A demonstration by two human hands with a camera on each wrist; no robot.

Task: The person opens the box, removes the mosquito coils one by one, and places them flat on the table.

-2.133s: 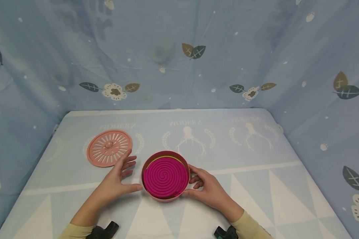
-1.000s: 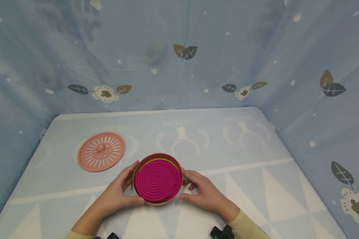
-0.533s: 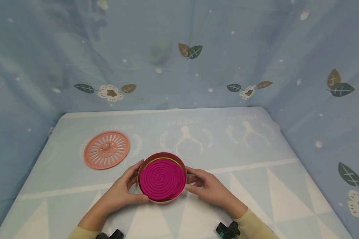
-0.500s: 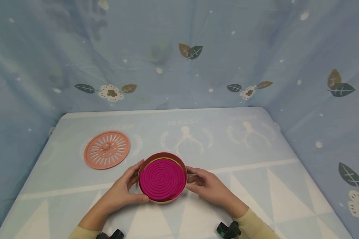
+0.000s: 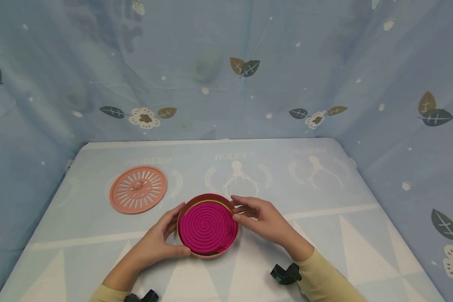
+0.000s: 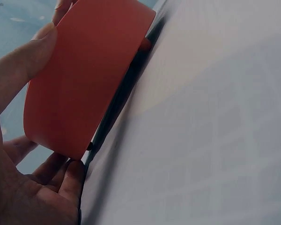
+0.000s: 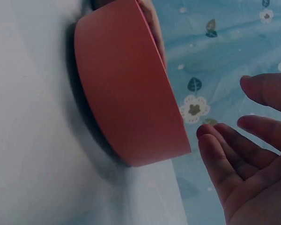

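Note:
A round coral-pink mosquito coil box [image 5: 209, 255] stands over the table in the middle of the head view, its lid off. Inside it lies a magenta spiral mosquito coil [image 5: 207, 226], with a thin yellow ring showing along the far edge. My left hand [image 5: 156, 245] holds the box at its left side, thumb near the front rim and fingers behind. In the left wrist view the box wall [image 6: 84, 75] sits between thumb and fingers. My right hand [image 5: 262, 218] is at the right rim, fingers loosely bent; the right wrist view shows these fingers [image 7: 220, 159] apart from the wall.
A flat coral slotted lid [image 5: 138, 203] with a raised centre lies on the table, left and behind the box. A patterned cloth covers the table [image 5: 317, 235]. Blue printed curtains [image 5: 226, 96] hang at the back and sides.
My left hand, first beside the box with fingers spread, has closed around its left side. My right hand has left the box's right side and moved up to the rim.

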